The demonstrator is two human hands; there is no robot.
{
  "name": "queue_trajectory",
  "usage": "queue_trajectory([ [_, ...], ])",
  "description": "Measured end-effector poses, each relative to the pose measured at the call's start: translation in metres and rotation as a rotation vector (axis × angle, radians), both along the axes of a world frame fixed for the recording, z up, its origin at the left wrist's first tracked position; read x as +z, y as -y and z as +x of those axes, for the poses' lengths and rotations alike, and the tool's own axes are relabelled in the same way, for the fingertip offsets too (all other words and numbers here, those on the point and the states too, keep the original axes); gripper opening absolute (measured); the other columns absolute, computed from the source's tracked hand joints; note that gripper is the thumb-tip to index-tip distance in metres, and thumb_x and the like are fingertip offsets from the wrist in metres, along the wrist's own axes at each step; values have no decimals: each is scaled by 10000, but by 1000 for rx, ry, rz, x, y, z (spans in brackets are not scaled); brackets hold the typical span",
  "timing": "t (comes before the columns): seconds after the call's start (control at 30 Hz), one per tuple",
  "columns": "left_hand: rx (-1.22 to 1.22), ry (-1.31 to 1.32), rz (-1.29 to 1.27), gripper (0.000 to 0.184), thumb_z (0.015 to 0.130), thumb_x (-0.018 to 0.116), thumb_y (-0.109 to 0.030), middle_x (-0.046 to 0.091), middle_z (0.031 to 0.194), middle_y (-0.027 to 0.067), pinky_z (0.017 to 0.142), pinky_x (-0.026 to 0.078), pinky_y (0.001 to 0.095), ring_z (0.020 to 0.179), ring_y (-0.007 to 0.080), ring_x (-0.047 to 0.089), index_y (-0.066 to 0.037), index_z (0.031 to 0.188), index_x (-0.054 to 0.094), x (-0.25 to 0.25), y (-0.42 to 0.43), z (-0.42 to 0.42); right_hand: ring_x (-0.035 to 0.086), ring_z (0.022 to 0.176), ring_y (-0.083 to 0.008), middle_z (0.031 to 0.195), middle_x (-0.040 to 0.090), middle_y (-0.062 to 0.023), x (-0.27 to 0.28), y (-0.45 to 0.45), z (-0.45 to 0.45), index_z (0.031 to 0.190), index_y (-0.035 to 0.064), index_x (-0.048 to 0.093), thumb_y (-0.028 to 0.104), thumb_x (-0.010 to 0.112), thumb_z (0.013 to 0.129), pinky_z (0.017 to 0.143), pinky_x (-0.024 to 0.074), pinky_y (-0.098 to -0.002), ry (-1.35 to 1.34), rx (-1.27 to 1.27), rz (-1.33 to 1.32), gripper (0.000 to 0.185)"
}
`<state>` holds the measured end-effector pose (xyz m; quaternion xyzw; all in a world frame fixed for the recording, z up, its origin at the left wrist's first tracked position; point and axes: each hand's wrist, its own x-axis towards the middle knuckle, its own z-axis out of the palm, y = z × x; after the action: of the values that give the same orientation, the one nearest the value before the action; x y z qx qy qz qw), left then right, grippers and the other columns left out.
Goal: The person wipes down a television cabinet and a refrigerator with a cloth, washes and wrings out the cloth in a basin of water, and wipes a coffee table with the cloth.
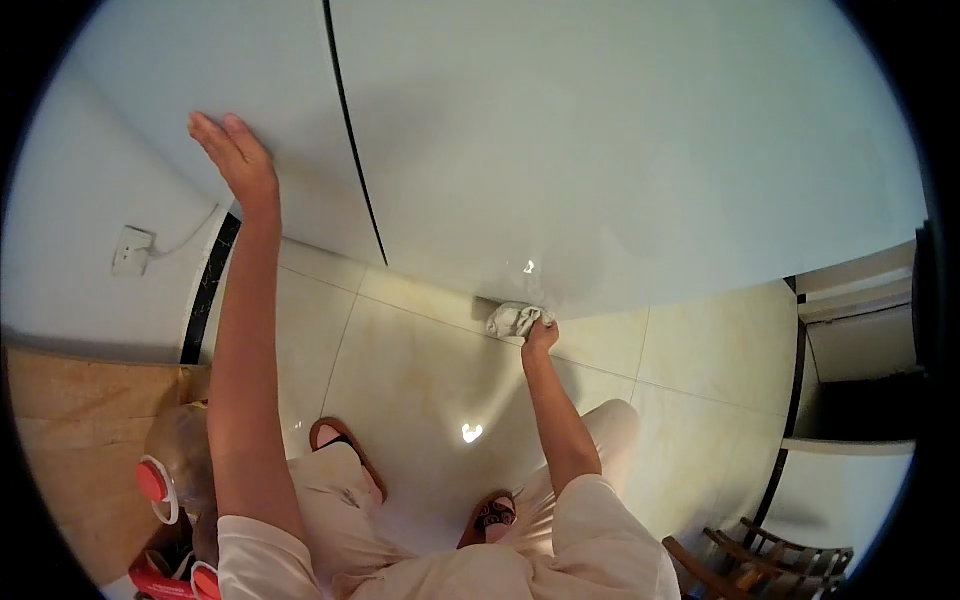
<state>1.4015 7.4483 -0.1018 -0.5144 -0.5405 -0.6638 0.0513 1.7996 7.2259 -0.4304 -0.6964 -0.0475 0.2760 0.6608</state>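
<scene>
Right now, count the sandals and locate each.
2. One sandal is on the left foot, partly hidden by the trouser leg; the other sandal is on the right foot, lower in the picture than the right hand holding the cloth. More could be hidden.

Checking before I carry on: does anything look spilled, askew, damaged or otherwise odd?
Nothing clearly stands out. The bright patch on the floor might pass for a spill, but it looks like reflected light. The white panel shows no visible crack, and the cloth is bunched in the right hand.
</scene>
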Motion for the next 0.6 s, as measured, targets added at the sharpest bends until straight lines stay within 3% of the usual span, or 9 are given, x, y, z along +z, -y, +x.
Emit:
queue_trajectory([
  [0.07, 14, -11, 7, 584, 976, 341, -307, 142, 1448, 276, 1115, 110, 423, 1365, 378, 103, 89, 1373, 181, -3, -3, -1, 561, 754, -138, 913, 594, -46, 31, 11, 3, 1010, 9, 524, -21, 497, 854, 669, 470, -261, 10, 122, 94, 161],
  [0.17, 24, 2, 20, 584, 977, 331, -311, 140, 1448, 277, 1116, 113, 424, 1365, 377, 106, 93, 1371, 183, -5, -5, 3, 567, 758, -138, 903, 591, -37, 81, 18, 3, 1005, 21, 527, -42, 484, 852, 652, 478, -275, -167, 99, 235, 171],
  [0.3, 29, 31, -2, 589, 980, 309, -323, 137, 1449, 277, 1117, 113, 424, 1364, 377, 105, 97, 1371, 175, 2, 1, 10, 567, 727, -143, 875, 589, -44, 27, 0, -2, 984, 26, 531, -39, 499, 837, 588, 471, -269, -355, -28, 52, 164],
  [0.33, 35, 27, -7, 590, 981, 303, -326, 137, 1449, 276, 1117, 112, 423, 1364, 377, 104, 97, 1371, 173, 4, 0, 9, 564, 687, -146, 845, 587, -47, -5, -3, 1, 974, 25, 528, -35, 517, 825, 559, 468, -274, -237, 26, -84, 161],
  [0.43, 14, 15, -24, 592, 982, 293, -331, 129, 1451, 275, 1117, 109, 424, 1366, 376, 97, 95, 1374, 166, 2, 1, 6, 558, 653, -144, 824, 587, -43, -7, -10, -12, 975, 29, 531, -34, 526, 821, 529, 453, -273, -238, -15, -12, 167],
  [0.47, 14, 7, -16, 594, 982, 293, -332, 127, 1451, 275, 1117, 108, 424, 1366, 375, 95, 95, 1374, 165, 2, 0, 7, 571, 682, -148, 838, 595, -44, 1, -4, -7, 990, 42, 533, -34, 527, 827, 560, 466, -265, -226, 144, -114, 180],
  [0.53, 22, -6, 1, 596, 982, 294, -335, 123, 1452, 275, 1117, 105, 423, 1367, 373, 93, 94, 1374, 164, 0, -2, 7, 584, 714, -154, 850, 602, -46, 68, -5, -31, 996, 50, 535, -34, 525, 833, 594, 482, -267, -340, 202, 88, 184],
  [0.6, 37, 20, -2, 598, 982, 295, -337, 125, 1452, 275, 1118, 103, 423, 1367, 371, 95, 97, 1372, 166, 0, 1, 11, 603, 782, -169, 882, 611, -51, 90, -2, -37, 1014, 50, 531, -34, 525, 841, 668, 508, -281, -456, 246, 244, 192],
])
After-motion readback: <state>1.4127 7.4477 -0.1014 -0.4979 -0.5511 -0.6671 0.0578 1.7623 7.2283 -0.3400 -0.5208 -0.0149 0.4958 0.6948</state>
